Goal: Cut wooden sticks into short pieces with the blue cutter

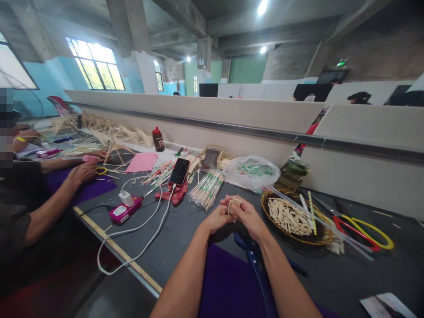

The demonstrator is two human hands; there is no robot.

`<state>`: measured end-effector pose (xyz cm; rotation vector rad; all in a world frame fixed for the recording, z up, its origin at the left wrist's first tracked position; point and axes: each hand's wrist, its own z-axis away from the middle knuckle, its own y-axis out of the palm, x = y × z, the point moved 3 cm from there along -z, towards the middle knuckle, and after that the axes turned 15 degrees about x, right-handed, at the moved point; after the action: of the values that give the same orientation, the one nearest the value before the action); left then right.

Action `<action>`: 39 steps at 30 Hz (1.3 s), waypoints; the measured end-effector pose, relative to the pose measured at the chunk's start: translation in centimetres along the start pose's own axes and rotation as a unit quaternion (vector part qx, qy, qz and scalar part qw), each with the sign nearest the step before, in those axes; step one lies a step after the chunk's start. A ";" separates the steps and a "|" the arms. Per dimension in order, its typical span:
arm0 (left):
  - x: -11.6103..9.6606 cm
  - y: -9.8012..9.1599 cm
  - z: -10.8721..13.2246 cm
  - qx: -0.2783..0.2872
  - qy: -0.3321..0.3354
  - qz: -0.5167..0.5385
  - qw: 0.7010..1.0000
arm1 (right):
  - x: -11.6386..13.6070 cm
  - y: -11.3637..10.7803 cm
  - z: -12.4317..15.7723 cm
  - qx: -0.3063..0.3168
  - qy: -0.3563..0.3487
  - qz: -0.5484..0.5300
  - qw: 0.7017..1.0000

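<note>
Both my hands meet above the near part of the dark table, around a small bundle of short wooden sticks [234,205]. My left hand [219,217] closes on the bundle from the left. From the right, my right hand [247,213] presses its fingers against the same sticks. Some fingertips are hidden behind the bundle. Below my hands lies a blue-handled hand tool [254,260], partly covered by my right forearm, on a purple sheet [227,282]. To the right, a woven basket [265,211] contains many loose short sticks [288,216].
Scissors [357,227] and a clear tube lie by the basket. Behind are bagged sticks [207,190], a plastic bag [251,170], a jar [293,172] and a phone [179,171] on a white cable. A magenta power strip [126,211] sits left, near another person's arms [77,174] and stick frames.
</note>
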<state>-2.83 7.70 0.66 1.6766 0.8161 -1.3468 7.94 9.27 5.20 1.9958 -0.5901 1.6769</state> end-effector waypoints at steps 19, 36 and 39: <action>1.3 0.0 -0.5 0.006 0.009 0.058 0.998 | -0.2 -0.3 0.2 0.010 -0.029 0.050 0.998; 0.7 0.6 -0.9 -0.009 0.041 0.095 0.995 | -0.3 -0.6 0.4 -0.009 -0.021 0.043 0.999; 0.5 0.6 -0.8 -0.017 0.029 0.099 0.994 | -0.1 -0.5 0.5 -0.009 -0.023 0.033 0.999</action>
<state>-1.82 8.14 0.36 1.7279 0.6808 -1.1474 8.68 9.38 4.99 2.0281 -0.6916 1.6610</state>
